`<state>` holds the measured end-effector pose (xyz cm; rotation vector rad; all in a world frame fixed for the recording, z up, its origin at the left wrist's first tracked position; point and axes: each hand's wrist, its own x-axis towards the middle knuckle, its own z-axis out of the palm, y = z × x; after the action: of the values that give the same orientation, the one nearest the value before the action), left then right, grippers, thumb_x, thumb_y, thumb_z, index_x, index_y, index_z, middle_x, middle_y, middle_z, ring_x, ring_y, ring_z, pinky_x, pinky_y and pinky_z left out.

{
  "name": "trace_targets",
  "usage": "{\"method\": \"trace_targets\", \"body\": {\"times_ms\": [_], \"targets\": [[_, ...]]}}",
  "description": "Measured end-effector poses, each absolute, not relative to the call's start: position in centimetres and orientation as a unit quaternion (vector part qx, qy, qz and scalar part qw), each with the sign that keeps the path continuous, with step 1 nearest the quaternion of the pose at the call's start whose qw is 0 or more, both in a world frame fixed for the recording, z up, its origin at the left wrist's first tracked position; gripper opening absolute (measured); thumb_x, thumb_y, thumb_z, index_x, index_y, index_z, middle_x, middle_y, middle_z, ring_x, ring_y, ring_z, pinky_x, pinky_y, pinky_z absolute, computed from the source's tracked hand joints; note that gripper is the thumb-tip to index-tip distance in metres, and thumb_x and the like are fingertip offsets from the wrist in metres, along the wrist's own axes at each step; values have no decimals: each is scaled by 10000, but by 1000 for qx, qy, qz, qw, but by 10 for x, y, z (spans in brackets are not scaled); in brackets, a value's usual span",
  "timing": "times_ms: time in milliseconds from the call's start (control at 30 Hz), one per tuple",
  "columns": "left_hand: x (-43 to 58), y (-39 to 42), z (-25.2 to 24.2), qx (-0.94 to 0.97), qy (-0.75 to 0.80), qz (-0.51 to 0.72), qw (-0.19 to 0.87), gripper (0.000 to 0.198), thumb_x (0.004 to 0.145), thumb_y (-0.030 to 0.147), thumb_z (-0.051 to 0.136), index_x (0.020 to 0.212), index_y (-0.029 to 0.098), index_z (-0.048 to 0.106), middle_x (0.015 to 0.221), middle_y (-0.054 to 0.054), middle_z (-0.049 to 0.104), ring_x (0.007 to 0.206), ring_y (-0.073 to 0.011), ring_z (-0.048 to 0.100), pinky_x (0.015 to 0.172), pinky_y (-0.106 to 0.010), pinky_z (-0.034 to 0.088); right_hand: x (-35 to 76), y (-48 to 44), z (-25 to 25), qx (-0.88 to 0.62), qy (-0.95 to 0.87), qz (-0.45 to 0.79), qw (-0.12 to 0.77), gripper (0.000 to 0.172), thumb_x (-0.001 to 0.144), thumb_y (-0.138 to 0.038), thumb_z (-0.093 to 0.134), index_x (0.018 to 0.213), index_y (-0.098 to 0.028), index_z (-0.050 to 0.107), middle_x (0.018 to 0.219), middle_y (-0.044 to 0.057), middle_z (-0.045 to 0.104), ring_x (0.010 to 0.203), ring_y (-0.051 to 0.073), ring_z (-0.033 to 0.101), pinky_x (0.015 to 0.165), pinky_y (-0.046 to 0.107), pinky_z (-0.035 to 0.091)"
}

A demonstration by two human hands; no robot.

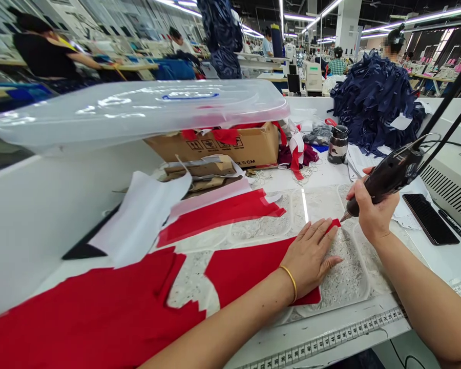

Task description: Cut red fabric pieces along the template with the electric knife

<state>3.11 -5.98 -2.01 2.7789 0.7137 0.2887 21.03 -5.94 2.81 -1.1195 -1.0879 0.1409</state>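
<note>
Two-handed work on red cloth at a white tabletop (292, 333), seen from the head: the left hand (309, 253), flat with fingers extended and thumb spread, presses on a red fabric piece (249, 266) without gripping it, while the right hand (378, 210) is closed around a black handheld tool (388, 177) whose pointed tip stands at the far right corner of the red. The piece lies on a clear panel (346, 277) with rounded sections, its right-hand section mostly bare between the left thumb and the right forearm. A measuring tape (330, 338) runs along the near edge; a red strip (218, 220) lies beyond the piece, across a narrow bare band of panel. Room is tighter to the left, where a larger red cloth (92, 307) and a white sheet (142, 215) crowd the side partition, and to the right, beside a phone (430, 219). The left hand and forearm cover part of the red piece, and whether the tip touches cloth cannot be told; the larger cloth is cut off at the left and lower borders, a translucent lid (138, 105) hides most of the contents of a cardboard box (253, 146), and the workers behind are blurred
</note>
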Motion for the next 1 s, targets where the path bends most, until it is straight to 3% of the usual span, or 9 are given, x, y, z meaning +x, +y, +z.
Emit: {"method": "trace_targets", "body": {"times_ms": [200, 333, 533, 767, 1000], "targets": [[40, -44, -4, 939, 301, 129, 103, 325, 1013, 238, 421, 1241, 160, 639, 1267, -123, 625, 1198, -283, 543, 1042, -457, 490, 210, -67, 38, -513, -482, 36, 709, 346, 842, -477, 667, 1072, -239, 568, 873, 38, 630, 753, 209, 637, 710, 396, 560], [60, -28, 6, 913, 383, 95, 106, 197, 952, 236, 567, 1068, 148, 699, 1071, -123, 639, 1078, -299, 557, 925, -460, 525, 211, -68, 39, -511, -492, 31, 704, 318, 838, -461, 684, 1025, -230, 570, 813, 14, 601, 720, 192, 600, 683, 378, 546], [88, -17, 1, 912, 385, 99, 100, 64, 895, 180, 638, 844, 170, 675, 1048, -106, 640, 1090, -302, 552, 912, -459, 520, 206, -72, 41, -492, -511, 57, 703, 289, 830, -415, 706, 999, -230, 563, 808, 1, 583, 691, 175, 582, 648, 360, 542], [72, -4, 1, 908, 377, 154, 97, 115, 924, 192, 594, 1006, 160, 667, 1120, -101, 648, 1112, -283, 568, 950, -452, 539, 186, -92, 49, -470, -559, 141, 668, 213, 823, -357, 700, 930, -225, 571, 772, -5, 572, 674, 165, 574, 583, 327, 545], [-14, -76, -9, 941, 210, 257, 67, 299, 1018, 164, 402, 1233, 139, 608, 1239, -126, 667, 1160, -249, 616, 1022, -453, 558, 165, -118, 63, -449, -584, 250, 629, 168, 796, -263, 673, 867, -223, 526, 696, -26, 537, 584, 131, 511, 505, 286, 472]]}}
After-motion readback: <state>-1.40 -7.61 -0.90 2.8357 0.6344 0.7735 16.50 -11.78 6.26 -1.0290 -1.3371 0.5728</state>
